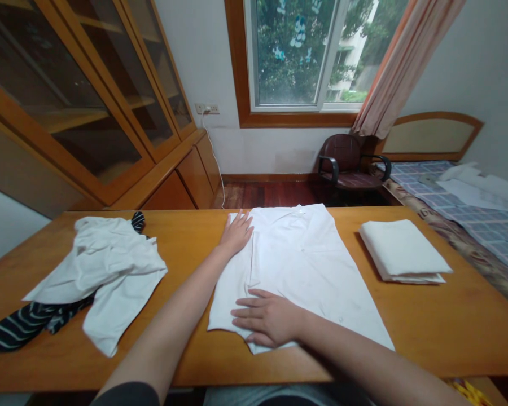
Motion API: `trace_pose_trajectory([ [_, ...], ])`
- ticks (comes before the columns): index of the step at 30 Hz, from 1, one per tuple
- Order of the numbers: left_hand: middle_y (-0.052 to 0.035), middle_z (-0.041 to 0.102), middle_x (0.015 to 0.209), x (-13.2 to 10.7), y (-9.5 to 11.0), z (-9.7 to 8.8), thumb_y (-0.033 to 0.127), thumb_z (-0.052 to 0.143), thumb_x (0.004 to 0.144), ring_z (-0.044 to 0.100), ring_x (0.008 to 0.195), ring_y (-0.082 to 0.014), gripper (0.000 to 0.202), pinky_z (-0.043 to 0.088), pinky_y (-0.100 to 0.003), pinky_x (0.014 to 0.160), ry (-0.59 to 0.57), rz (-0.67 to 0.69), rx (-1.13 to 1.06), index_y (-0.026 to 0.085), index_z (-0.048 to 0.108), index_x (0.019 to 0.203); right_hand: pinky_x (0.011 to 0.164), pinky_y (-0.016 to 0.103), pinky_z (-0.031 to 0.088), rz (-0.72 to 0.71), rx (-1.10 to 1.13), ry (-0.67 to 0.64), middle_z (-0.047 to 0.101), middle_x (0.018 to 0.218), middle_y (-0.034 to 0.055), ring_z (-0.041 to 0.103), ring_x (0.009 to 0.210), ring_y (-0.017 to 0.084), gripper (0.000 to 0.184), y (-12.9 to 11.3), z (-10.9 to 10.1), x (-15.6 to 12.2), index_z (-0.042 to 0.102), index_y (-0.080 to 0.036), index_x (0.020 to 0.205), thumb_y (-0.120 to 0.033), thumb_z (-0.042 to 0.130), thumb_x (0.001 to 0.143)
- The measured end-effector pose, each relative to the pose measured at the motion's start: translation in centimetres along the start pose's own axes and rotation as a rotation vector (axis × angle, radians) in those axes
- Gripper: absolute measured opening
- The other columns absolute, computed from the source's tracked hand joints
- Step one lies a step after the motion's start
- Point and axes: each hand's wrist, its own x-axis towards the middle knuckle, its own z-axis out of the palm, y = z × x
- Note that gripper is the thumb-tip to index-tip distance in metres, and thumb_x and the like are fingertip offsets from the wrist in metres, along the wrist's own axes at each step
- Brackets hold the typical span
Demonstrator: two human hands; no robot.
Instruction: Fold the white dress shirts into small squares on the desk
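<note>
A white shirt (317,270) lies spread on the wooden table in front of me, its left side folded inward with the sleeve laid along it. My left hand (237,232) rests flat on the upper left of the shirt, near the table's far edge, fingers stretched out. Lower down, my right hand (268,318) presses flat on the shirt near its bottom left, fingers spread and pointing left. Neither hand grips the cloth. Part of the shirt's lower edge is hidden under my right forearm.
On the left of the table (186,237) lies a crumpled white garment (114,265) with a black striped cloth (21,327) under it. A folded white cloth (402,248) sits at the right. Beyond stand an armchair (347,160), a bed (482,208) and a glass-door cabinet (152,163).
</note>
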Motion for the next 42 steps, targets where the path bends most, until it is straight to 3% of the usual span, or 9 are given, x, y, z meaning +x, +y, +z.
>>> trace_pose_trajectory([
  [5, -0.0068, 0.021, 0.165, -1.3, 1.4, 1.4, 0.056, 0.023, 0.101, 0.012, 0.154, -0.0248, 0.065, 0.011, -0.052, 0.124, -0.106, 0.046, -0.019, 0.02, 0.031, 0.155, 0.124, 0.042, 0.017, -0.027, 0.002, 0.001, 0.061, 0.14, 0.0075, 0.045, 0.14, 0.019, 0.041, 0.0, 0.1, 0.0, 0.062, -0.016, 0.131, -0.039, 0.046, 0.101],
  [12, -0.0074, 0.013, 0.166, 1.1, 1.0, 2.0, 0.058, 0.022, 0.101, 0.009, 0.154, -0.0256, 0.068, 0.007, -0.053, 0.124, -0.172, -0.02, -0.015, 0.02, 0.027, 0.157, 0.124, 0.038, 0.021, -0.081, 0.007, -0.022, 0.06, 0.141, 0.0039, 0.044, 0.141, 0.018, 0.039, 0.0, 0.1, 0.0, 0.063, -0.017, 0.13, -0.034, 0.043, 0.102],
  [20, -0.0073, 0.015, 0.166, 2.7, 0.3, 2.4, 0.056, 0.025, 0.101, 0.009, 0.154, -0.0255, 0.066, 0.004, -0.055, 0.123, -0.156, -0.015, -0.042, 0.021, 0.029, 0.156, 0.123, 0.037, 0.023, -0.091, -0.019, -0.018, 0.058, 0.143, 0.0043, 0.042, 0.142, 0.018, 0.039, 0.0, 0.1, 0.1, 0.062, -0.017, 0.133, -0.032, 0.045, 0.101],
  [24, -0.0087, 0.023, 0.165, 2.1, -0.2, 2.0, 0.046, 0.027, 0.103, 0.016, 0.153, -0.0251, 0.056, 0.013, -0.052, 0.123, -0.069, 0.009, -0.166, 0.02, 0.039, 0.151, 0.122, 0.035, 0.027, -0.057, -0.017, 0.011, 0.059, 0.142, 0.0059, 0.045, 0.14, 0.017, 0.037, -0.3, -0.7, -0.3, 0.063, -0.017, 0.13, -0.033, 0.045, 0.102],
  [28, -0.0139, 0.039, 0.156, -0.5, -1.0, 0.9, 0.031, 0.043, 0.097, 0.033, 0.146, -0.0263, 0.047, 0.028, -0.043, 0.121, 0.166, -0.076, -0.221, 0.015, 0.051, 0.14, 0.116, 0.034, 0.038, 0.127, -0.011, 0.125, 0.066, 0.134, 0.0065, 0.053, 0.133, 0.016, 0.036, -0.2, -3.3, -2.5, 0.061, -0.018, 0.133, -0.026, 0.049, 0.099],
  [31, -0.0152, 0.054, 0.138, -3.9, -1.9, 0.1, 0.028, 0.052, 0.091, 0.048, 0.131, -0.0293, 0.046, 0.036, -0.045, 0.115, 0.281, -0.2, -0.188, 0.016, 0.054, 0.136, 0.108, 0.038, 0.048, 0.315, -0.045, 0.212, 0.066, 0.133, 0.0069, 0.059, 0.125, 0.019, 0.042, 0.9, -5.9, -6.1, 0.057, -0.022, 0.138, -0.019, 0.047, 0.098],
  [33, -0.0162, 0.059, 0.126, -6.3, -2.3, -0.4, 0.032, 0.056, 0.088, 0.055, 0.121, -0.0312, 0.053, 0.041, -0.048, 0.109, 0.247, -0.317, -0.194, 0.015, 0.052, 0.138, 0.104, 0.042, 0.052, 0.487, -0.097, 0.288, 0.066, 0.133, 0.0076, 0.061, 0.123, 0.021, 0.043, 1.9, -7.3, -9.0, 0.056, -0.026, 0.139, -0.019, 0.045, 0.098],
  [37, -0.0129, 0.065, 0.11, -10.2, -2.0, -0.9, 0.039, 0.06, 0.085, 0.065, 0.103, -0.0281, 0.068, 0.05, -0.043, 0.097, 0.039, -0.493, -0.351, 0.011, 0.041, 0.144, 0.107, 0.049, 0.049, 0.743, -0.247, 0.296, 0.06, 0.14, 0.0084, 0.057, 0.127, 0.026, 0.04, 3.9, -8.1, -14.7, 0.058, -0.027, 0.138, -0.027, 0.046, 0.1],
  [42, -0.0167, 0.063, 0.13, -12.7, -0.2, -1.3, 0.033, 0.06, 0.085, 0.064, 0.115, -0.0309, 0.07, 0.049, -0.042, 0.098, -0.055, -0.487, -0.451, 0.016, 0.034, 0.149, 0.112, 0.053, 0.044, 0.838, -0.297, 0.275, 0.058, 0.142, 0.0087, 0.052, 0.132, 0.029, 0.038, 4.7, -6.7, -17.6, 0.06, -0.025, 0.135, -0.034, 0.047, 0.1],
])
